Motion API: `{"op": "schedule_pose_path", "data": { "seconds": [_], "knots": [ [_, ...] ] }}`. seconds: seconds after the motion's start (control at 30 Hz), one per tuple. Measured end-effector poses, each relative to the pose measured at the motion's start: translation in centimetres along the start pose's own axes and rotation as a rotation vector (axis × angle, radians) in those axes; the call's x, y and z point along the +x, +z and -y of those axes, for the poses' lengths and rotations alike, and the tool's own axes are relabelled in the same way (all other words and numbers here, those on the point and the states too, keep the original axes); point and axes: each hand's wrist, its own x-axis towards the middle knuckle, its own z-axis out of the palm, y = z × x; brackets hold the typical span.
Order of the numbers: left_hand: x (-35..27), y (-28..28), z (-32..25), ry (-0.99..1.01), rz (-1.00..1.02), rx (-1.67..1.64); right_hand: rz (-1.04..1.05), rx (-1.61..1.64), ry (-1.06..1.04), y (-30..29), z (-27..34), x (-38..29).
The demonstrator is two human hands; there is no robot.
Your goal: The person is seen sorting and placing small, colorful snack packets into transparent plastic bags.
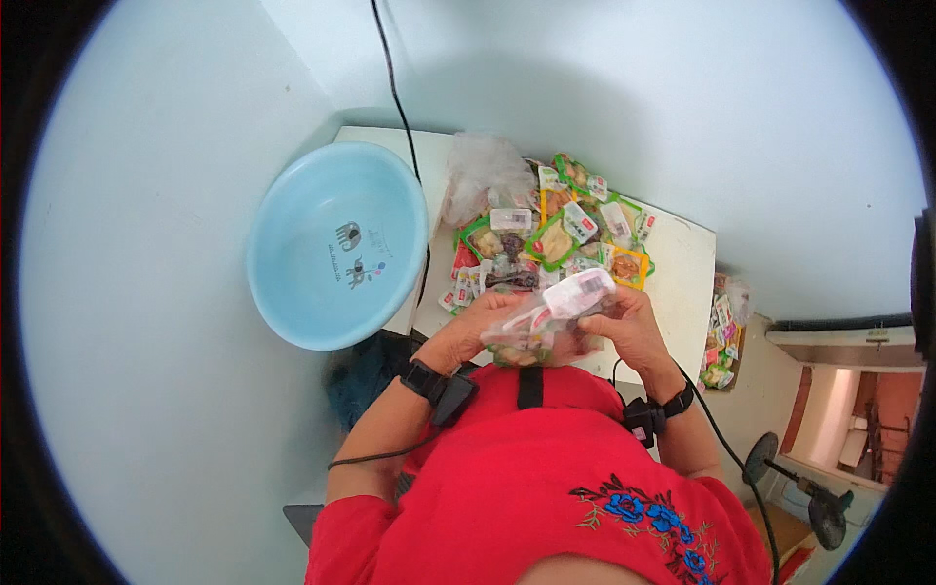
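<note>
Close to my body, I hold a clear plastic bag (519,336) with small snack packets in it. My left hand (475,329) grips its left side, and the bag partly hides those fingers. My right hand (629,325) has the other side, its thumb across the plastic beside a white packet with a printed code (581,292). Just beyond both hands lies a loose pile of vacuum-sealed food packets (552,245), many edged in green or yellow. A crumpled clear plastic bag (486,172) lies at the pile's far left.
The pile lies on a white table (684,256) against the wall. A light blue plastic basin (307,197) with elephant prints stands at the left. A black cable (395,88) hangs behind it. Right of the table, a box (724,344) holds more packets; a black fan (797,482) stands lower right.
</note>
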Motion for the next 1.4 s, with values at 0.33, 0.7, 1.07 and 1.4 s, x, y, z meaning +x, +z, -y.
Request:
{"op": "schedule_pose_path", "data": {
  "seconds": [0.33,0.7,1.07,1.4],
  "knots": [
    [-2.1,-0.1,-1.5,0.211,-0.112,0.089,-0.178,0.112,0.008,1.8,-0.6,4.3],
    [-10.3,-10.2,-8.9,0.504,-0.566,-0.413,-0.213,0.213,0.136,0.3,-1.2,5.0],
    [-5.2,-26.6,-6.0,0.322,-0.778,-0.698,-0.665,0.235,0.235,-8.6,-8.6,-1.2],
    [-3.2,-30.8,-5.0,0.068,-0.682,0.887,-0.852,0.228,0.282,-12.0,-12.8,-5.4]
  ]
}}
